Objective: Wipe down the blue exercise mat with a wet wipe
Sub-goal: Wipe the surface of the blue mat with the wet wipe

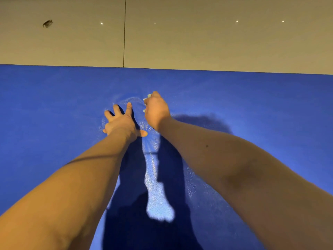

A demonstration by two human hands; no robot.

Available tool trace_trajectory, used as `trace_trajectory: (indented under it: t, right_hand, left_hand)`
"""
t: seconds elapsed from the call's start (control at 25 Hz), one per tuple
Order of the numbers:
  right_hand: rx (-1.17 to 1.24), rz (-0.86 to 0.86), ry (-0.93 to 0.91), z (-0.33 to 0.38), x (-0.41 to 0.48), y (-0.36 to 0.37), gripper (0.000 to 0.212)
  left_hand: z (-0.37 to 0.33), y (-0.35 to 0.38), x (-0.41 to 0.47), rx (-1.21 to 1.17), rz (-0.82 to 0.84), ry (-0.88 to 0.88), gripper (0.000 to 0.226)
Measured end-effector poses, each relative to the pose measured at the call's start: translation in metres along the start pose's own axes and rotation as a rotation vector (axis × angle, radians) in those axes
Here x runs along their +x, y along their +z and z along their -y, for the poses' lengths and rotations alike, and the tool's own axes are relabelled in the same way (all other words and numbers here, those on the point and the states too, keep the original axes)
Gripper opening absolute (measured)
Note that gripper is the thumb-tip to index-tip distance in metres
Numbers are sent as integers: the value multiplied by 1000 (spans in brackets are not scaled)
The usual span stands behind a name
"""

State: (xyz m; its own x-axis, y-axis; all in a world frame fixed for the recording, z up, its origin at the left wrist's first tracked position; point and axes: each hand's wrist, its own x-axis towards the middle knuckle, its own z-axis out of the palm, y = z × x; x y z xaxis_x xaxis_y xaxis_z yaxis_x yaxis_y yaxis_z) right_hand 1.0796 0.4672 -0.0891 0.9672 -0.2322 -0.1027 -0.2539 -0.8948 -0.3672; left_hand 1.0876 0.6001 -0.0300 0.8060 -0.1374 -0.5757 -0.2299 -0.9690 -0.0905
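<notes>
Floor of glossy beige tile (72, 42) fills the top of the view. A small dark oval object (47, 24) lies on it at the far left, and a thin dark seam (124, 33) runs down to the mat's far edge. Below that, a broad blue textured exercise mat (45, 105) spans the whole width. The left hand (120, 121) lies palm down on the mat with straight, spread fingers and grasps nothing; the mat puckers in fine wrinkles around it. A thin dark band (86, 159) circles that forearm. Just to the right, close beside the left fingertips, the right hand (156, 110) is curled round a crumpled white wet wipe (149, 96) — only scraps of it peek out at the fist's top and left edge. The fist is low at the mat's surface, but I cannot tell whether the wipe touches it. Dark arm shadows fall on the mat between and beside the forearms.
</notes>
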Motion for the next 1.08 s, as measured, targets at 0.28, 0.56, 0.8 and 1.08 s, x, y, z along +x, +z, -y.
trace_trajectory:
  t: [0.28, 0.56, 0.8, 1.08]
  right_hand:
    - [-20, -67, 61, -76, -9, -36, 10]
    - [107, -168, 334, -81, -15, -42, 9]
    - [0, -30, -60, -13, -14, -3, 15]
    - [-75, -152, 156, -93, -43, -54, 18]
  left_hand:
    - [0, -2, -2, 8, 16, 0, 130]
    - [-2, -2, -3, 14, 15, -5, 132]
    - [0, -1, -5, 21, 3, 1, 130]
    - [0, 3, -6, 14, -7, 3, 128]
